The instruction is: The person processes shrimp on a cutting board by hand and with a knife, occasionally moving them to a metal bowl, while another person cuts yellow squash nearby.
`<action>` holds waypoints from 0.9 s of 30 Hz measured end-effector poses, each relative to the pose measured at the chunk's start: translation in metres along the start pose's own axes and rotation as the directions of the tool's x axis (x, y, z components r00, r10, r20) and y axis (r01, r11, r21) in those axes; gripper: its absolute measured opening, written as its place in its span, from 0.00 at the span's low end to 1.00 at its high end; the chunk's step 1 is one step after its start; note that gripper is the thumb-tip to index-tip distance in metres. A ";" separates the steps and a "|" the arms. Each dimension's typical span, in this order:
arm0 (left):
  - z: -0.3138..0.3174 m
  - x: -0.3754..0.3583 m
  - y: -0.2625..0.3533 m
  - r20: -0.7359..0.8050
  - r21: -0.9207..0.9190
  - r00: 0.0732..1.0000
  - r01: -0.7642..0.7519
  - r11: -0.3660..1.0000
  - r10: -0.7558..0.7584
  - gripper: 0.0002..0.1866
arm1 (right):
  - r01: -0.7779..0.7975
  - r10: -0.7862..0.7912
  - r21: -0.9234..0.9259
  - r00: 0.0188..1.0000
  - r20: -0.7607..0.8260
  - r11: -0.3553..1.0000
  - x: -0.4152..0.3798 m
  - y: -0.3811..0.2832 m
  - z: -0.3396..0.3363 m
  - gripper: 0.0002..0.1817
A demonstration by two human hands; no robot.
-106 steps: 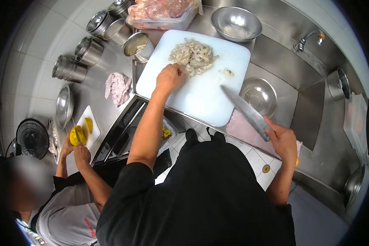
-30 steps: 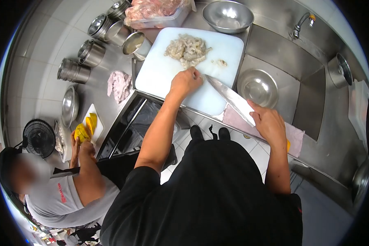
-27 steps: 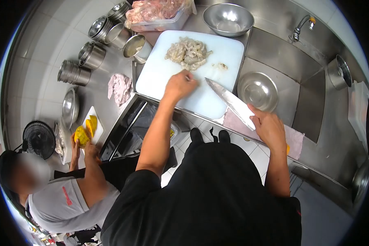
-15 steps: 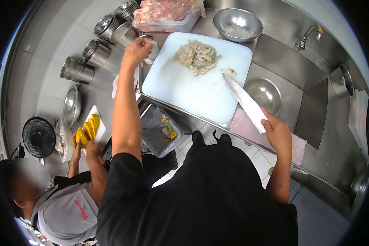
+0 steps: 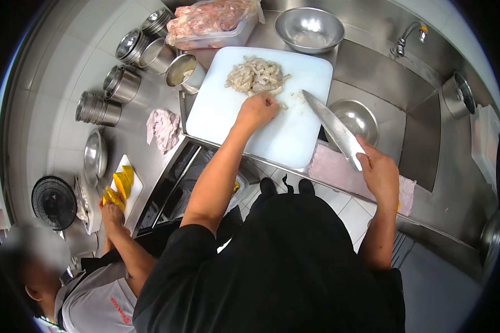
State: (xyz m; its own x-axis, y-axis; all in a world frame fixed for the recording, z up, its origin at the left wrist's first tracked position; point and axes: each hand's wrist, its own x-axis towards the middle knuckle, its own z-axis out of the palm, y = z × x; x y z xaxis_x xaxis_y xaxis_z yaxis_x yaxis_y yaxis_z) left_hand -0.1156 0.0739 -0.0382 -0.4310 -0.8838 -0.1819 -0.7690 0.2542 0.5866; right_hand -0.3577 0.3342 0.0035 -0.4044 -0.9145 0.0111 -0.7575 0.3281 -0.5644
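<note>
No readable text or labels

The near half of the cutting board (image 5: 250,130) lies bare — open passage between left hand (image 5: 255,111) and knife (image 5: 334,129). The shrimp pile (image 5: 255,76) blocks the far half; 1 steel cup (image 5: 183,72) crowds the board's left corner — a bowl (image 5: 354,117) its right.

Commercial kitchen: stainless-steel counter (image 5: 133,139), sink (image 5: 383,105), metal canisters (image 5: 119,83), white cutting board (image 5: 250,111), tiled wall.
</note>
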 end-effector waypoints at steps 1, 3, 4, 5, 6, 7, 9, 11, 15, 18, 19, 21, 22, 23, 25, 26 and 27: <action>-0.001 -0.005 -0.002 -0.016 -0.033 0.999 0.029 0.999 -0.030 0.14 | 0.024 -0.024 -0.009 1.000 0.016 1.000 0.000 -0.001 0.001 0.21; -0.003 -0.008 -0.007 -0.016 -0.009 0.999 0.034 0.999 -0.034 0.14 | 0.084 -0.082 -0.031 0.995 0.050 0.996 0.003 -0.008 0.001 0.21; -0.003 -0.008 -0.008 -0.020 0.000 0.999 0.035 0.999 -0.035 0.14 | 0.097 -0.093 -0.057 0.993 0.070 0.994 0.006 -0.015 -0.001 0.20; -0.001 -0.008 -0.010 -0.026 -0.003 0.999 0.036 0.999 -0.036 0.14 | 0.111 -0.103 -0.081 0.990 0.092 0.991 0.008 -0.022 -0.002 0.20; 0.000 -0.007 -0.010 -0.034 -0.005 0.999 0.035 0.999 -0.035 0.13 | 0.126 -0.114 -0.104 0.987 0.112 0.987 0.010 -0.027 -0.003 0.19; 0.001 -0.008 -0.011 -0.042 -0.008 0.998 0.035 0.999 -0.036 0.13 | 0.147 -0.130 -0.144 0.984 0.123 0.979 0.011 -0.029 -0.003 0.19; -0.002 -0.012 -0.011 -0.049 0.023 0.998 0.030 0.999 -0.029 0.14 | 0.188 -0.159 -0.224 0.977 0.144 0.956 0.014 -0.030 -0.003 0.20; -0.009 -0.015 -0.013 -0.082 -0.002 0.995 0.059 0.998 -0.059 0.14 | 0.260 -0.233 -0.261 0.964 0.129 0.930 0.014 -0.030 -0.005 0.23; -0.074 -0.005 -0.028 -0.164 -0.191 0.972 0.135 0.972 -0.167 0.15 | 0.350 -0.331 -0.337 0.937 0.112 0.874 0.016 -0.026 -0.006 0.25; -0.127 0.014 -0.048 -0.362 -0.143 0.919 0.115 0.983 -0.160 0.15 | 0.383 -0.369 -0.356 0.923 0.109 0.852 0.014 -0.020 -0.007 0.26; -0.142 0.016 -0.049 -0.370 -0.046 0.918 0.132 0.990 -0.140 0.16 | 0.390 -0.369 -0.364 0.920 0.129 0.846 0.015 -0.016 -0.008 0.27; -0.155 0.020 -0.054 -0.433 0.143 0.901 0.111 0.983 -0.039 0.16 | 0.403 -0.370 -0.378 0.915 0.160 0.833 0.022 -0.009 -0.011 0.27; -0.152 0.023 -0.061 -0.478 0.237 0.877 0.080 0.968 0.045 0.17 | 0.388 -0.364 -0.381 0.921 0.137 0.839 0.027 -0.002 -0.010 0.27; -0.151 0.028 -0.066 -0.513 0.333 0.847 0.050 0.942 0.136 0.18 | 0.370 -0.356 -0.383 0.928 0.109 0.846 0.034 0.006 -0.008 0.27; -0.128 0.024 -0.050 -0.343 0.329 0.918 -0.082 0.941 0.200 0.15 | 0.325 -0.326 -0.388 0.943 0.067 0.862 0.041 0.008 -0.010 0.26; -0.108 0.019 -0.039 -0.253 0.315 0.940 -0.145 0.938 0.230 0.13 | 0.301 -0.305 -0.394 0.951 0.055 0.868 0.042 0.004 -0.015 0.25; -0.083 0.016 -0.035 -0.152 0.372 0.935 -0.245 0.895 0.319 0.12 | 0.278 -0.285 -0.400 0.958 0.044 0.873 0.041 0.002 -0.018 0.24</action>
State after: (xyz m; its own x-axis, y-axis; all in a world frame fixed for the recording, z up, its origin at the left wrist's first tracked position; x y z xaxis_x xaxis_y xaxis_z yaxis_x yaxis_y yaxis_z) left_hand -0.0564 0.0180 0.0038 -0.5768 -0.8053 0.1370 -0.7584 0.5903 0.2764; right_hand -0.3847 0.3014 0.0179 -0.1491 -0.9795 0.1352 -0.9790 0.1271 -0.1592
